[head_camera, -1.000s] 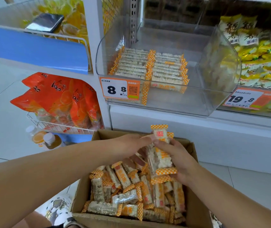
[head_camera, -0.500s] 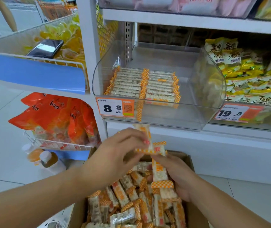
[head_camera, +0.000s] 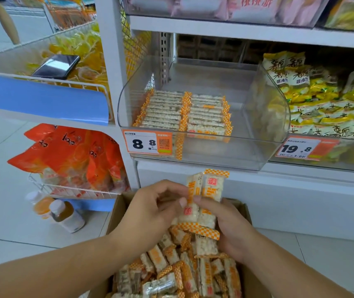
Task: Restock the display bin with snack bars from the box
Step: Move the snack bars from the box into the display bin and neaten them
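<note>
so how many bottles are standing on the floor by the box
2: an orange-drink bottle with a white cap under the wire basket, and a darker amber bottle with a white cap touching its right side. Others may be hidden.

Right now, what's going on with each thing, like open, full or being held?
Cardboard box: open, full of snack bars.
Display bin: partly filled, right side bare.
Held snack bars: upright, gripped by both hands.
Left hand: pinching bars.
Right hand: gripping bars.
</note>
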